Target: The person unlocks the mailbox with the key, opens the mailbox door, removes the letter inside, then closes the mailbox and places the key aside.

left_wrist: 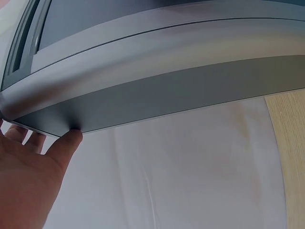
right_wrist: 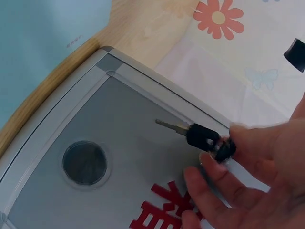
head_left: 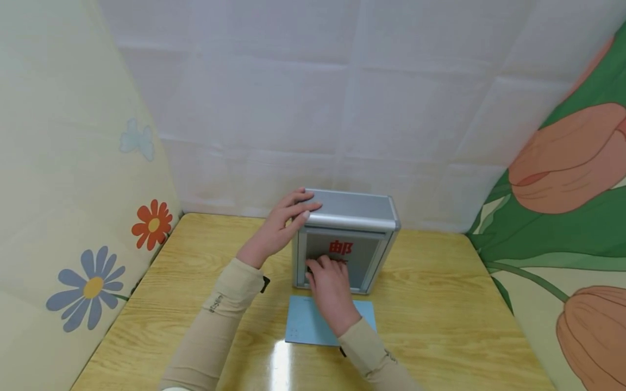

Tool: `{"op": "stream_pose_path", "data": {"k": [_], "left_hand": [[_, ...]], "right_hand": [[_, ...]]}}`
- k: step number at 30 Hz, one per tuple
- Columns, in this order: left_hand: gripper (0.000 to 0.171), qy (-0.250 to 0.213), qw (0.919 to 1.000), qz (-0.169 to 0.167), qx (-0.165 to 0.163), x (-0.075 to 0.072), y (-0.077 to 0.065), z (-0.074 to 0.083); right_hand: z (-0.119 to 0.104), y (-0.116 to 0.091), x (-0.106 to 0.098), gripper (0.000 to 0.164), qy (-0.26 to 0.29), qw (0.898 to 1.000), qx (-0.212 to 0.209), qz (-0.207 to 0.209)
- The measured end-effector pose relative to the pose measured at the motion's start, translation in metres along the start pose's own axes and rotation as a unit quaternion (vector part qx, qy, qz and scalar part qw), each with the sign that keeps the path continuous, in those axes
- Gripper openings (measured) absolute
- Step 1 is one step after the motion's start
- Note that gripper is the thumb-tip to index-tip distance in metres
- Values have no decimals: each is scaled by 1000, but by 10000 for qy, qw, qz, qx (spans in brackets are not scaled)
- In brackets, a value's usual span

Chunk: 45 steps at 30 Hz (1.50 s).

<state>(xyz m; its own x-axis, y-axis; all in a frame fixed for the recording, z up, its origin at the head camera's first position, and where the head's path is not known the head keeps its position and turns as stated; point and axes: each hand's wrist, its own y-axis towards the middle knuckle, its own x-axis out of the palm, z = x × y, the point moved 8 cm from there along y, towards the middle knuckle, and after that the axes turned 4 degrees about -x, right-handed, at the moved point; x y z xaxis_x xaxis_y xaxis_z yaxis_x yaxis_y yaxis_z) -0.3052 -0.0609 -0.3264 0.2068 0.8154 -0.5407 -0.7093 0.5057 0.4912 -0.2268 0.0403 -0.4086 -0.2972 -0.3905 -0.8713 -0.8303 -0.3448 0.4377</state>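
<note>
A grey metal mailbox (head_left: pixel 349 203) with red lettering on its front stands upright on the table. My left hand (head_left: pixel 280 224) rests at its upper left corner, fingers lying fairly straight across the top edge. In the left wrist view, the thumb (left_wrist: pixel 71 140) touches the edge of a grey panel. Low on the mailbox's front, my right hand (head_left: pixel 332 288) pinches a black-headed key (right_wrist: pixel 226 149) between thumb and finger. A second black-headed key (right_wrist: pixel 202 137) sticks out beside it, its metal blade bare. The fingers largely hide the pinched key's blade.
A light blue sheet (head_left: pixel 308 326) lies on the wooden table (head_left: pixel 430 326) in front of the mailbox, partly under my right forearm. Behind hangs a white cloth backdrop (head_left: pixel 274 108). Flower-printed panels (head_left: pixel 54 190) stand at both sides.
</note>
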Motion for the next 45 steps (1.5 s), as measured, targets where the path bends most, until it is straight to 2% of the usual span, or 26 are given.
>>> {"op": "stream_pose_path", "data": {"k": [9,15,20,28,35,40,43,45], "left_hand": [[37,-81,9999,7,60,-1,0,3],[37,-59,10000,-26,-48,1,-1,0],[36,-103,9999,3,-15,2,-2,2],[36,-42,10000,5,-26,2,-2,2],[36,-10,10000,43,-25,-1,-2,5],[36,7,10000,86,26,-1,0,6],[36,-37,9999,104,7,-2,0,11],[35,-69,9999,77,-46,-3,0,21]], "right_hand": [[-5,-7,0,21,323,9987,7,-390],[-4,-17,-7,20,573,9975,-87,-396],[5,-29,-14,21,703,9969,-51,-359],[45,-63,-20,23,850,9943,386,-517],[102,-92,-13,27,1036,9872,1061,-593],[133,-110,-9,28,987,9820,1476,-651],[144,-117,-6,28,920,9781,1674,-832],[149,-121,-6,27,846,9759,1756,-976]]}}
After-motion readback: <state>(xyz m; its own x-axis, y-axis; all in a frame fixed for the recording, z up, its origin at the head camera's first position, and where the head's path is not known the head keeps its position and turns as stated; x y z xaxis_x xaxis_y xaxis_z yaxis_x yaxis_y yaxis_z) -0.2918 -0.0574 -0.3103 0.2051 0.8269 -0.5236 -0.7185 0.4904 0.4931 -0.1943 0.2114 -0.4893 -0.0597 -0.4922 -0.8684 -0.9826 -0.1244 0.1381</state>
